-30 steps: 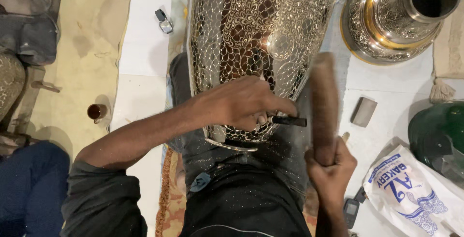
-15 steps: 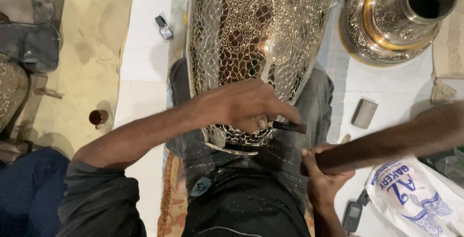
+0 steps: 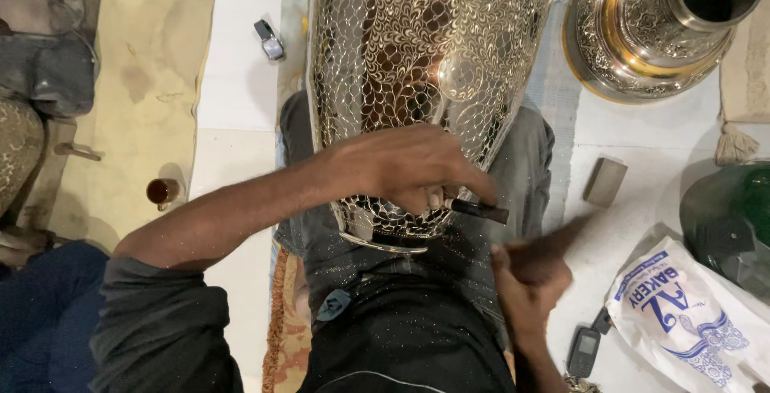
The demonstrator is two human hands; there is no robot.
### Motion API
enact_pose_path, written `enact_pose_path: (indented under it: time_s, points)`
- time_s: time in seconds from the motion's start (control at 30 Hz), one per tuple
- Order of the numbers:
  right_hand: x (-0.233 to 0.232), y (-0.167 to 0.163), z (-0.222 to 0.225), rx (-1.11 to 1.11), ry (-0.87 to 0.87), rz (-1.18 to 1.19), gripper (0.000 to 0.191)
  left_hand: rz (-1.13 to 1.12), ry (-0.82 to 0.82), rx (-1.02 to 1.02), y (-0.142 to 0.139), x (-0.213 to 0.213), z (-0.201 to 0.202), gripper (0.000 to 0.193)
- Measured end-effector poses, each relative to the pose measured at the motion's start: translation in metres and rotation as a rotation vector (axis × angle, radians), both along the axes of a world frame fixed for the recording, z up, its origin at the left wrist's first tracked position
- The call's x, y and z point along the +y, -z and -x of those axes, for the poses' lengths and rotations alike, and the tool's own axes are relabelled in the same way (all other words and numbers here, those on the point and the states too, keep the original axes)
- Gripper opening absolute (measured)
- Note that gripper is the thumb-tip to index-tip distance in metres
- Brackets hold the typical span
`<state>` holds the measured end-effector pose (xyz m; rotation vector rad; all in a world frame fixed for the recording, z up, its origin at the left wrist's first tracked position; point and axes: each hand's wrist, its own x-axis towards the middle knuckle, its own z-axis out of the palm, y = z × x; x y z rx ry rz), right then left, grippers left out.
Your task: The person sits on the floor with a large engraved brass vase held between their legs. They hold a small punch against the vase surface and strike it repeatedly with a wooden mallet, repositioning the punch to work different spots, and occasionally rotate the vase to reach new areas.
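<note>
A large openwork metal vase [image 3: 425, 48], silver and gold with a lacy cut pattern, lies across my lap. My left hand [image 3: 405, 164] rests on its lower part and pinches a thin dark chisel [image 3: 477, 210] against the metal. My right hand [image 3: 525, 277] is below and right of the chisel, gripping a wooden mallet [image 3: 553, 245] that is blurred by motion and points up to the right. My dark trousers [image 3: 401, 329] are dusted with fine metal specks.
A polished engraved metal pot [image 3: 658, 24] stands at the top right. A small grey block [image 3: 605, 181], a white printed plastic bag [image 3: 690, 313], a green object [image 3: 734, 216] and a small phone [image 3: 582, 353] lie on the right. A small cup [image 3: 160, 192] sits left.
The mallet went from upright beside the vase to swung out to the right, and is now a blur near the chisel. My left hand has held the chisel in place throughout.
</note>
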<state>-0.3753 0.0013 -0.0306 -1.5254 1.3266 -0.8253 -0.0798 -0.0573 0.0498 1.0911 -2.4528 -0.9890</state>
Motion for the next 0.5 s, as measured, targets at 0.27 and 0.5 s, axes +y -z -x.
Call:
enact_pose_path:
  time_s: [0.27, 0.5]
  points:
    - [-0.001, 0.002, -0.017, -0.264, 0.076, 0.061, 0.033, -0.011, 0.049, 0.020, 0.003, -0.005, 0.000, 0.050]
    - [0.003, -0.002, -0.015, 0.001, 0.012, 0.032, 0.018, 0.015, 0.114, 0.084, 0.005, -0.008, 0.001, 0.058]
